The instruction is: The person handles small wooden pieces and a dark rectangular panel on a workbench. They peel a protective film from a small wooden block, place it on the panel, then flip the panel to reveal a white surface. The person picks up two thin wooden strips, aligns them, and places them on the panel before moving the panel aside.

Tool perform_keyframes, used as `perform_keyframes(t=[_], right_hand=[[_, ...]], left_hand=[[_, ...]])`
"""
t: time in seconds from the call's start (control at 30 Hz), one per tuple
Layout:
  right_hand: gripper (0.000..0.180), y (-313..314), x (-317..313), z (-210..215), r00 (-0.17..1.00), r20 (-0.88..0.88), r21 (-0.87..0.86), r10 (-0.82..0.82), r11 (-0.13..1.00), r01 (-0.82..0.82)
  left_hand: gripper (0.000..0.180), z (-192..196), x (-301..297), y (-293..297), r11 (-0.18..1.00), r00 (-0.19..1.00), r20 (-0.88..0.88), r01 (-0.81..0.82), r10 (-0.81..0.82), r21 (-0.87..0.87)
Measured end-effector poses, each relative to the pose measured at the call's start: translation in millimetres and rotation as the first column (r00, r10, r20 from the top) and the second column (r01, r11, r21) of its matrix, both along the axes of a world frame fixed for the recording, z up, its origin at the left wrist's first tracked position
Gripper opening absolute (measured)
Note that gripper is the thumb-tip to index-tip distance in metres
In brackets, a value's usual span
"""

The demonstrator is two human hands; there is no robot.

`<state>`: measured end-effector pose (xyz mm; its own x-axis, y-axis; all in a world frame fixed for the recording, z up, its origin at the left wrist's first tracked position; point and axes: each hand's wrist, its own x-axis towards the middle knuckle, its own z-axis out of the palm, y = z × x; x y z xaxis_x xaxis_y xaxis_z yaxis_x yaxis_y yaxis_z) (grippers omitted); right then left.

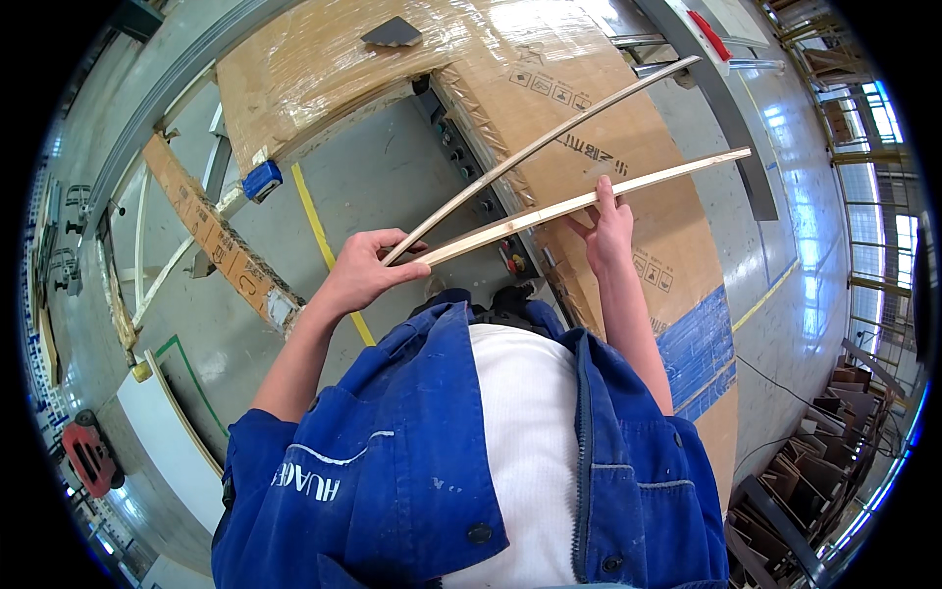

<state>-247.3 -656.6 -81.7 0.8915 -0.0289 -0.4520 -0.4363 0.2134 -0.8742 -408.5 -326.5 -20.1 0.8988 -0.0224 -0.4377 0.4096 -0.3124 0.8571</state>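
Two long, thin wooden strips fan out from my left hand [365, 273], whose thumb and fingers close around their near ends. The upper strip [549, 137] runs up and to the right over the cardboard-covered worktop [677, 187], its far end by a grey metal beam. My right hand [610, 234] grips the lower strip [667, 177] a little past its middle, thumb and fingers on either side. That strip is slightly bowed and extends beyond the hand to the right. Both strips are held above the worktop and the opening in front of me.
A dark triangular offcut [392, 32] lies on the far worktop. A grey metal beam [751, 182] crosses at right, with a red-handled tool [708, 35]. At left are a blue block [262, 182] and a cardboard-wrapped bar [221, 240]. Stacked boards [819, 471] stand lower right.
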Motion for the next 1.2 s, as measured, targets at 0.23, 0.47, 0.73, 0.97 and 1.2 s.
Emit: perform_keyframes(t=[0.23,0.47,0.73,0.97,1.2], right_hand=[[0.051,1.1,-0.7,2.0,0.999,0.04,-0.043,-0.004,0.999,0.005],[0.05,-2.0,1.8,-2.7,1.0,0.021,-0.037,-0.014,0.999,0.015],[0.049,-1.0,2.4,-5.0,0.999,0.039,-0.043,-0.037,0.998,0.039],[0.069,-14.9,13.3,-5.8,0.999,-0.038,0.108,-0.035,0.993,0.039],[0.087,-44.1,32.8,-1.9,0.988,0.121,0.106,-0.095,0.991,0.083]], left_hand=[[0.039,6.5,-2.1,-4.3,1.0,1.0,0.02,-0.012,0.012,-0.001],[0.037,3.1,-4.1,-6.3,1.0,1.0,0.016,0.001,-0.002,0.031],[0.039,2.6,-9.6,-17.3,0.968,0.988,0.154,-0.06,0.022,0.245],[0.039,20.6,-20.2,-35.9,0.918,0.982,0.121,-0.18,0.146,0.352],[0.035,37.1,-15.3,-36.5,0.758,0.979,0.197,-0.169,0.054,0.63]])
